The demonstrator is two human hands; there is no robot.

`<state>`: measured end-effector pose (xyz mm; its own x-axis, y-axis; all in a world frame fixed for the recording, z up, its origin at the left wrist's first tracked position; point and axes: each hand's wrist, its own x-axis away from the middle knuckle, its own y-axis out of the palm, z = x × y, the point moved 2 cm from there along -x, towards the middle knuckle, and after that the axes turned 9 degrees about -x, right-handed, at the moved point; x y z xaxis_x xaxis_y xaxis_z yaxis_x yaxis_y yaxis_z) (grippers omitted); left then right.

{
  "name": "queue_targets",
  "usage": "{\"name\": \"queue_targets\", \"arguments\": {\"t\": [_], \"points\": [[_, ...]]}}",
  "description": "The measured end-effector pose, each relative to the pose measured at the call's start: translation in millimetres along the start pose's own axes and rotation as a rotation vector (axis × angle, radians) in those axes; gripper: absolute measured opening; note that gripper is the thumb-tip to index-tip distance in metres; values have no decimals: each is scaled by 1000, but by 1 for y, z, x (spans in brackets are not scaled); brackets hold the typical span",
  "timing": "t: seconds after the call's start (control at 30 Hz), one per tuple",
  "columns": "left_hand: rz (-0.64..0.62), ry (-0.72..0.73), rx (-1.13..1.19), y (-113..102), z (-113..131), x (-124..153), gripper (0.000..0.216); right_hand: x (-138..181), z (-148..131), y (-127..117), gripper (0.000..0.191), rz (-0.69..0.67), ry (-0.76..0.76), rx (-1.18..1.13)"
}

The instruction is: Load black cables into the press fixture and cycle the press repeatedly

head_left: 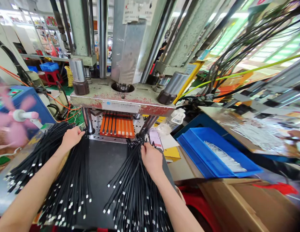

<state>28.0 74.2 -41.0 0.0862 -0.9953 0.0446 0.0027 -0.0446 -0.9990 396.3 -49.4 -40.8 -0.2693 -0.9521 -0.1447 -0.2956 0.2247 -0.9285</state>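
Black flat cables with pale metal tips fan out in a left bundle (75, 180) and a right bundle (137, 190) on a dark work surface. At the top of the left bundle, my left hand (73, 137) is closed, finger and thumb pinched at the cable ends. My right hand (152, 158) pinches cable at the upper end of the right bundle. Between and beyond my hands, an orange slotted fixture (127, 126) sits under the press (121, 98). Several black cables lie in its left slots; its right slots show pale metal inserts.
Another black cable pile (38, 154) lies at far left, near a pink fan (18, 116). Steel posts (148, 125) flank the fixture. On the right are blue trays (203, 154) with white pieces, a cardboard box (246, 199) and another person's hand (296, 134).
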Motion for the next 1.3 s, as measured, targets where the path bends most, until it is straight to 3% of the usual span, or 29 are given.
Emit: {"name": "queue_targets", "arguments": {"t": [0.07, 0.13, 0.23, 0.4, 0.5, 0.63, 0.87, 0.93, 1.03, 1.17, 1.23, 1.3], "points": [[80, 35, 97, -6, 3, 4, 32, -3, -6, -1, 24, -25, 22, 73], [154, 161, 304, -17, 11, 13, 27, -7, -7, -2, 24, -32, 35, 137], [121, 426, 688, -42, 37, 39, 26, -7, -9, -5, 25, 22, -9, 61], [21, 617, 923, -98, 92, 84, 26, 17, -44, -24, 22, -29, -373, -629], [13, 718, 973, -124, 115, 97, 21, 27, -73, -33, 20, -93, -477, -916], [-109, 745, 1002, -141, 133, 97, 18, 23, -95, -37, 16, -108, -460, -1099], [-141, 643, 1112, -149, 145, 86, 15, 29, -105, -29, 18, -228, -482, -1218], [-70, 648, 1172, -154, 149, 81, 19, 34, -104, -19, 15, -215, -526, -1128], [216, 722, 1224, -170, 156, 74, 23, 28, -97, -2, 12, -183, -564, -969], [584, 920, 1147, -190, 165, 70, 22, -21, -88, 8, 14, -87, -528, -847], [650, 1002, 1095, -187, 167, 68, 21, -56, -85, 7, 17, 4, -466, -829], [627, 996, 1089, -169, 165, 61, 24, -89, -83, 6, 20, 59, -392, -827]]}}
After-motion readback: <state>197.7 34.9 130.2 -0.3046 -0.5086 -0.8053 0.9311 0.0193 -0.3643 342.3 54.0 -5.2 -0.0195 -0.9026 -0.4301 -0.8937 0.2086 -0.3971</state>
